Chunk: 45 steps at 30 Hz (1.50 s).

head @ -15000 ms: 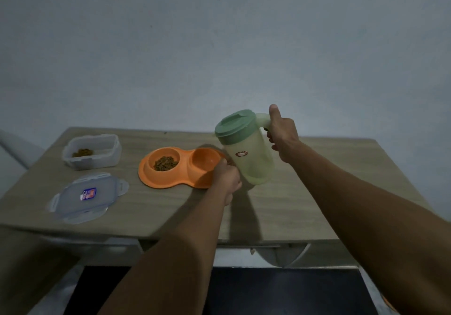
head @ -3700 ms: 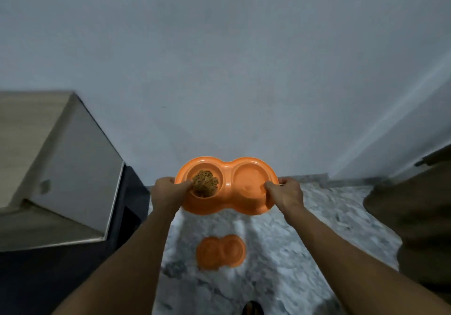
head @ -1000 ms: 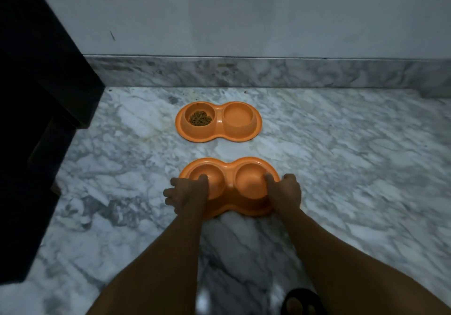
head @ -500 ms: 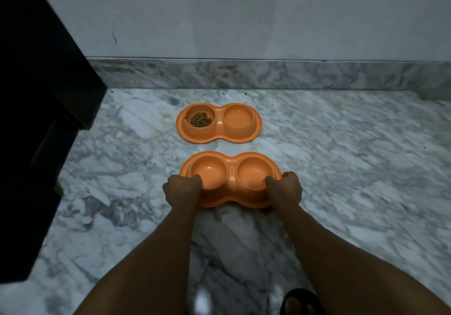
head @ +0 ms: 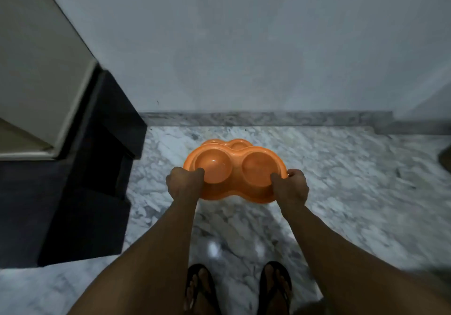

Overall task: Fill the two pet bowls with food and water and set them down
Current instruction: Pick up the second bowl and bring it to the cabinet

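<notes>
An orange double pet bowl (head: 234, 168) with both wells bare of food hangs above the marble floor between my hands. My left hand (head: 184, 184) grips its left rim, thumb inside the left well. My right hand (head: 290, 187) grips the right rim. Behind it, only the far rim of a second orange double bowl (head: 225, 142) shows on the floor; the lifted bowl hides its wells.
A dark cabinet base (head: 80, 180) stands at the left under a pale table edge (head: 36, 70). The grey wall and marble skirting (head: 268, 118) close the far side. My sandalled feet (head: 238, 288) stand on the marble floor (head: 353, 192).
I have lifted the empty orange bowl off the floor with both hands and my view has risen. The bowl with food stays on the floor, now mostly hidden behind it.
</notes>
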Each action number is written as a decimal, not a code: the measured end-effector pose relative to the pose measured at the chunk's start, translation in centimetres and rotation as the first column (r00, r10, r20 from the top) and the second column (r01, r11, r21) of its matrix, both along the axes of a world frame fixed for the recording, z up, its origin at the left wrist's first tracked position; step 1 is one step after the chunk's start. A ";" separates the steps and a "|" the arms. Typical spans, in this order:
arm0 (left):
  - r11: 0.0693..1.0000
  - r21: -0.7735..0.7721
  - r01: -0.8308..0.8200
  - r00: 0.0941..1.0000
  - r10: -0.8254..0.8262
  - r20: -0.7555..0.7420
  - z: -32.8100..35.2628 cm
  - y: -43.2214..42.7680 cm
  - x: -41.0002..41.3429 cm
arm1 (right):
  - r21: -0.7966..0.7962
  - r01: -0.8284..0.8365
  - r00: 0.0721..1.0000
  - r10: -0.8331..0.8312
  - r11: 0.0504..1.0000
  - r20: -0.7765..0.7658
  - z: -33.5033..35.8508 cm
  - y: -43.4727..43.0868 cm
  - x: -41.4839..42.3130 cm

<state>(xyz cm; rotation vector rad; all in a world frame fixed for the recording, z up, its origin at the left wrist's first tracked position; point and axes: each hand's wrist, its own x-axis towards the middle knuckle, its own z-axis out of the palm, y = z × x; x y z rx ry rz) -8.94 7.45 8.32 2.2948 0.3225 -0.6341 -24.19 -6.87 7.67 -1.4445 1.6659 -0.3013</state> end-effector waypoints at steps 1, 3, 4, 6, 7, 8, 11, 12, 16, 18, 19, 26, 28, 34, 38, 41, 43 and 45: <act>1.000 -0.003 -0.005 1.000 0.005 0.003 3.2 0.4 -0.3 | 0.000 0.004 1.000 -0.004 1.000 0.006 3.1 0.3 -0.2; 1.000 0.001 0.009 1.000 -0.009 0.013 10.6 1.6 -1.0 | -0.006 0.007 1.000 -0.006 1.000 0.018 10.7 1.3 -0.8; 1.000 -0.006 0.007 1.000 -0.007 0.024 13.8 2.3 -1.6 | -0.015 0.001 1.000 -0.001 1.000 0.026 13.6 1.8 -1.3; 1.000 -0.028 0.007 0.999 -0.006 0.043 20.4 3.9 -2.7 | -0.032 -0.011 0.999 0.012 0.999 0.042 20.1 3.0 -2.1; 0.999 -0.042 -0.005 0.999 0.007 0.054 23.8 5.0 -3.5 | -0.045 -0.023 0.998 0.026 0.999 0.053 23.6 3.8 -2.6; 0.998 -0.054 -0.020 0.998 0.023 0.058 26.3 6.0 -4.2 | -0.062 -0.040 0.997 0.044 0.997 0.069 26.2 4.6 -3.0; 0.994 -0.088 -0.072 0.995 0.078 0.068 34.1 9.8 -7.0 | -0.094 -0.089 0.991 0.097 0.992 0.093 34.4 7.4 -4.6; 0.991 -0.095 -0.089 0.992 0.097 0.078 35.7 10.8 -7.8 | -0.099 -0.095 0.989 0.105 0.991 0.102 36.1 8.2 -5.0; 0.975 -0.119 -0.189 0.972 0.203 0.121 42.5 16.3 -11.2 | -0.124 -0.165 0.970 0.184 0.978 0.159 42.8 12.4 -6.8; 0.965 -0.129 -0.228 0.960 0.245 0.137 45.5 19.1 -12.1 | -0.140 -0.204 0.954 0.228 0.969 0.192 45.4 14.4 -7.0; 0.958 -0.138 -0.250 0.953 0.269 0.143 46.9 20.8 -12.5 | -0.160 -0.238 0.942 0.268 0.958 0.203 46.8 15.8 -7.0; 0.896 -0.224 -0.383 0.875 0.430 0.223 54.0 32.8 -11.6 | -0.253 -0.410 0.851 0.467 0.876 0.239 54.0 26.1 -3.3; 0.873 -0.257 -0.415 0.850 0.473 0.233 55.4 37.0 -10.7 | -0.273 -0.443 0.826 0.508 0.854 0.246 55.3 30.0 -1.5; 0.831 -0.272 -0.485 0.786 0.550 0.282 57.8 50.6 -6.0 | -0.310 -0.517 0.753 0.596 0.798 0.277 57.1 42.7 6.2; 0.812 -0.278 -0.514 0.754 0.582 0.306 58.7 60.1 -2.3 | -0.298 -0.551 0.711 0.626 0.779 0.322 57.6 52.1 11.5; 0.787 -0.285 -0.547 0.721 0.616 0.316 59.2 66.4 0.6 | -0.274 -0.578 0.684 0.639 0.769 0.351 57.4 58.3 15.0; 0.780 -0.290 -0.554 0.709 0.625 0.326 59.5 69.3 2.7 | -0.285 -0.587 0.677 0.652 0.758 0.341 57.6 61.2 17.3; 0.773 -0.301 -0.559 0.697 0.634 0.334 59.6 71.9 5.1 | -0.307 -0.600 0.663 0.674 0.739 0.326 57.7 63.8 20.4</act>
